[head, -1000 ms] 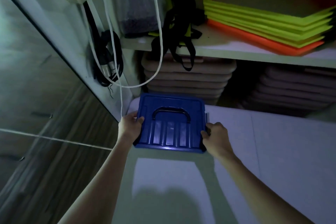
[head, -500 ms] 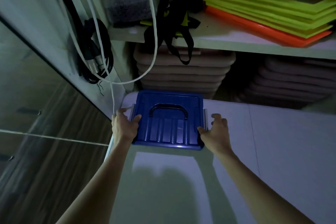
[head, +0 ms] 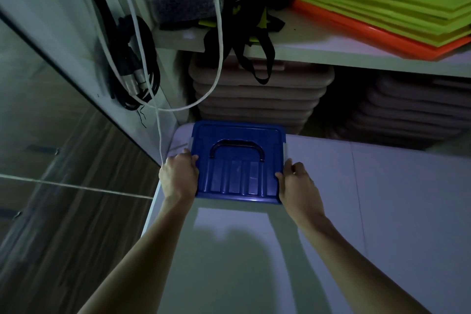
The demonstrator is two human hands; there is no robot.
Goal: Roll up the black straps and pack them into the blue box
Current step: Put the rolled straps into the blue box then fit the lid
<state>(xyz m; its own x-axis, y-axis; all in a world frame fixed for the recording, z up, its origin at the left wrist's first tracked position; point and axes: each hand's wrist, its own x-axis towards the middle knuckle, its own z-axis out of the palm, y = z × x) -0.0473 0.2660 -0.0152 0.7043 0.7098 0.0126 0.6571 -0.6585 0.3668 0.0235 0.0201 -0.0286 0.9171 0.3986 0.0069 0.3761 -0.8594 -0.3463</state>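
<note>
The blue box [head: 238, 160] stands on the white table [head: 382, 211], lid on, with a black handle lying flat on top. My left hand [head: 178, 177] grips its left edge, thumb over the lid rim. My right hand [head: 297, 182] holds the right edge, fingers curled against the side clip. A bundle of black straps [head: 244, 23] hangs over the front of the shelf above, loops dangling down past the shelf edge.
White shelf [head: 331, 55] above carries stacked neon green and orange frames [head: 382, 5] and a dark bag. Stacked grey trays [head: 260, 99] sit under the shelf behind the box. White cord and black cables [head: 135, 69] hang at the left post. Wood floor lies left of the table.
Both hands stay on the box sides while the box sits on the table at the back left corner; my right fingers have closed in against the side. The view has tilted slightly.
</note>
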